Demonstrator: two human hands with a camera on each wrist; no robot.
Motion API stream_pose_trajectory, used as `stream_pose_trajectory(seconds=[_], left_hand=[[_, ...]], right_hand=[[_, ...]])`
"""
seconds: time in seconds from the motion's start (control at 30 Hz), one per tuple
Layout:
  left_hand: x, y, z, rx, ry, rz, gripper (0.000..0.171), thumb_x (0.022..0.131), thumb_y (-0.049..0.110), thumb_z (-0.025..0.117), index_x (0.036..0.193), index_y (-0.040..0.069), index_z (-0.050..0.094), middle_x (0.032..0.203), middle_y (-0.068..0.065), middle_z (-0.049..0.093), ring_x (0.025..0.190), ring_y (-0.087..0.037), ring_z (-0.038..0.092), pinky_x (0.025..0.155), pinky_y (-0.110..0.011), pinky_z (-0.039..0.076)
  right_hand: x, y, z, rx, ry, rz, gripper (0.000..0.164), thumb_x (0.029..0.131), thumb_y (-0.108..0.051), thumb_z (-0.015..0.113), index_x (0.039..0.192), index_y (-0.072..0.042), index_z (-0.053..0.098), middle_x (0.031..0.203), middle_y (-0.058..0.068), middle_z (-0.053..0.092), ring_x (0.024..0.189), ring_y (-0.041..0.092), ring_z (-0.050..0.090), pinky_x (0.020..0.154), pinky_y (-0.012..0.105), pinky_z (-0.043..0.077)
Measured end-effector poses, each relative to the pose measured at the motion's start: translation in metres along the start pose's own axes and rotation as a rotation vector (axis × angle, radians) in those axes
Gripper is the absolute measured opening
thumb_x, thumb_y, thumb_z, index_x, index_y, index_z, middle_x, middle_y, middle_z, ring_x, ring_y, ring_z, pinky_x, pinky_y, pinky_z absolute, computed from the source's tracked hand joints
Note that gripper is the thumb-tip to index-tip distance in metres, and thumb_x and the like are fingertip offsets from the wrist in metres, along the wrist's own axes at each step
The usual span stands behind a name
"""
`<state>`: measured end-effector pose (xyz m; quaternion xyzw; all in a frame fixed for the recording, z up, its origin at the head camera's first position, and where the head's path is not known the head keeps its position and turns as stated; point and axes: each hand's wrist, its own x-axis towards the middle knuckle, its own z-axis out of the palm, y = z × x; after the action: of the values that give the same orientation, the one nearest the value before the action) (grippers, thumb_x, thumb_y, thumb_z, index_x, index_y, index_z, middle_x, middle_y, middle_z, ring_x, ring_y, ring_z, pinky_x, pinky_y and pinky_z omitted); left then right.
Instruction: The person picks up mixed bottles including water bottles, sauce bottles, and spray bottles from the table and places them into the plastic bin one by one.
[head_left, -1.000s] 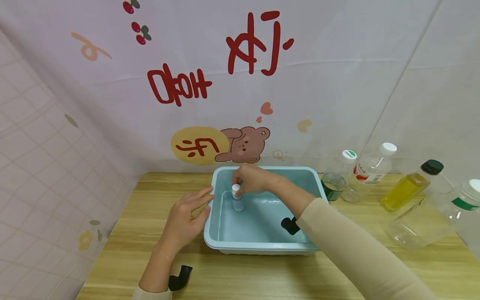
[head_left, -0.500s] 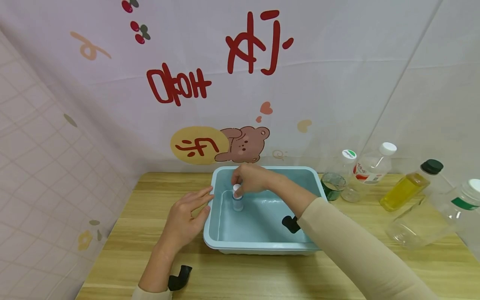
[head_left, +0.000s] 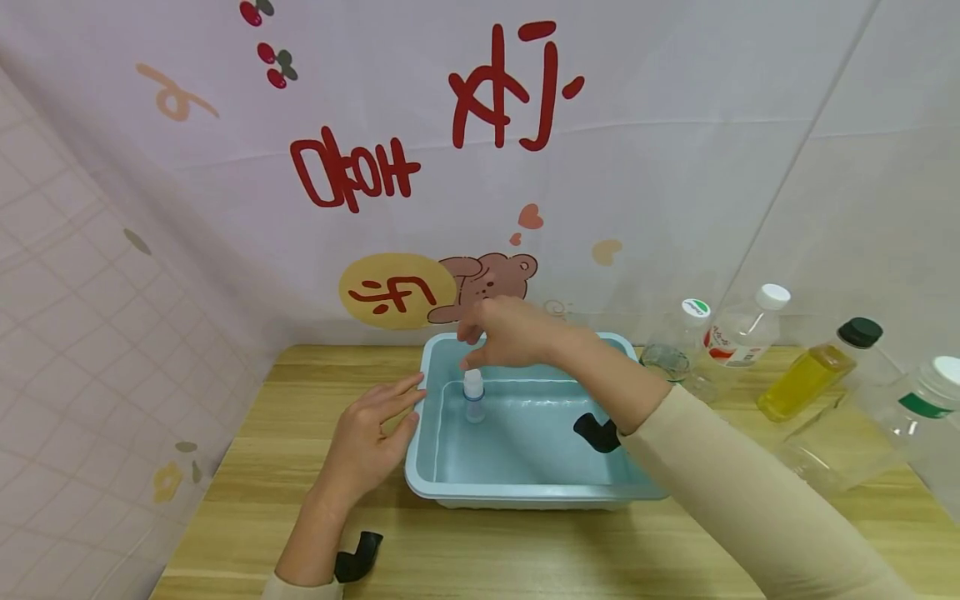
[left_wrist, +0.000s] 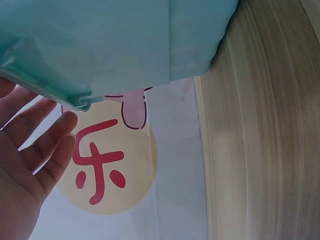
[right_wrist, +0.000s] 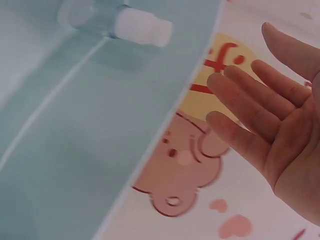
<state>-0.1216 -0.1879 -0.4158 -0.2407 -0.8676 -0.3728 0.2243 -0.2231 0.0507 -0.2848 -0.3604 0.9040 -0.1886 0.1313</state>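
Observation:
A small clear bottle with a white cap [head_left: 474, 392] stands upright inside the light blue plastic basin [head_left: 525, 491], near its left wall. Above it hovers my right hand [head_left: 510, 332], apart from the cap; in the right wrist view its fingers [right_wrist: 250, 132] are spread with nothing between them. My left hand [head_left: 372, 433] touches the basin's left rim with straight fingertips. Those fingers [left_wrist: 45, 145] show against the rim in the left wrist view. A black elbow-shaped piece [head_left: 597, 432] lies in the basin's right half, partly hidden by my right wrist.
Right of the basin stand a clear bottle with a green-and-white cap [head_left: 667, 354], a white-capped bottle with a red label [head_left: 742, 333], a bottle of yellow oil [head_left: 810, 379] and a large clear bottle [head_left: 862, 442]. Another black elbow-shaped piece [head_left: 358, 557] lies beside my left forearm.
My right hand has let go of the small bottle's cap and risen above it, its forearm shifting right. The bottle stays standing in the basin. My left hand keeps its place.

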Motion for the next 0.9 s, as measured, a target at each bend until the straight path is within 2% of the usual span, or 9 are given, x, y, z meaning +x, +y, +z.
stream_pose_trajectory(seconds=[0.17,0.3,0.4,0.53,0.63,0.8,0.9], left_hand=[[0.000,0.000,0.000,0.004,-0.002,-0.010,0.034,0.090,0.000,0.073,0.123,0.002,0.077,0.139,-0.004,0.069,0.120,-0.028,0.068,0.095,-0.055,0.058],[-0.001,0.000,0.000,0.009,-0.001,-0.015,0.033,0.090,0.000,0.072,0.123,0.002,0.077,0.139,-0.003,0.069,0.119,-0.027,0.068,0.095,-0.055,0.058],[-0.001,-0.001,0.001,0.008,-0.002,-0.016,0.033,0.091,0.001,0.072,0.123,0.002,0.077,0.139,-0.003,0.069,0.119,-0.027,0.068,0.095,-0.054,0.058],[-0.002,0.000,0.002,0.005,-0.005,-0.028,0.033,0.091,0.001,0.072,0.123,0.002,0.077,0.139,-0.003,0.069,0.118,-0.028,0.068,0.094,-0.055,0.058],[-0.002,0.000,0.001,0.001,-0.009,-0.039,0.033,0.091,0.002,0.072,0.123,0.002,0.077,0.140,-0.003,0.068,0.119,-0.027,0.068,0.095,-0.054,0.058],[-0.001,0.002,0.001,-0.001,-0.013,-0.038,0.032,0.092,0.004,0.072,0.123,0.002,0.077,0.140,-0.003,0.068,0.119,-0.027,0.068,0.095,-0.054,0.058],[-0.001,0.001,0.001,0.003,-0.011,-0.036,0.032,0.091,0.003,0.072,0.123,0.002,0.077,0.140,-0.003,0.068,0.119,-0.028,0.068,0.095,-0.055,0.058]], right_hand=[[-0.014,-0.009,-0.013,-0.012,0.033,-0.017,0.040,0.091,-0.028,0.084,0.125,-0.009,0.075,0.121,0.005,0.076,0.110,0.020,0.072,0.095,0.039,0.059],[-0.028,-0.009,-0.017,0.003,0.089,-0.049,0.033,0.092,-0.026,0.082,0.121,-0.011,0.076,0.117,0.003,0.076,0.100,0.016,0.074,0.090,0.038,0.061],[-0.041,-0.006,-0.020,0.004,0.132,-0.088,0.034,0.094,-0.027,0.080,0.123,-0.010,0.075,0.115,0.003,0.077,0.095,0.015,0.074,0.085,0.036,0.062],[-0.060,-0.001,-0.022,-0.010,0.192,-0.115,0.037,0.097,-0.027,0.077,0.129,-0.011,0.072,0.117,0.001,0.076,0.099,0.016,0.074,0.085,0.038,0.061],[-0.074,0.004,-0.021,-0.030,0.259,-0.121,0.035,0.097,-0.026,0.077,0.128,-0.012,0.073,0.116,0.000,0.076,0.102,0.017,0.074,0.086,0.041,0.061],[-0.096,0.016,-0.018,-0.076,0.408,-0.197,0.029,0.094,-0.019,0.079,0.120,-0.007,0.075,0.113,0.002,0.077,0.101,0.019,0.075,0.083,0.042,0.062],[-0.108,0.024,-0.016,-0.123,0.477,-0.236,0.033,0.093,-0.018,0.080,0.123,-0.007,0.073,0.117,0.004,0.077,0.105,0.021,0.074,0.087,0.044,0.062]])
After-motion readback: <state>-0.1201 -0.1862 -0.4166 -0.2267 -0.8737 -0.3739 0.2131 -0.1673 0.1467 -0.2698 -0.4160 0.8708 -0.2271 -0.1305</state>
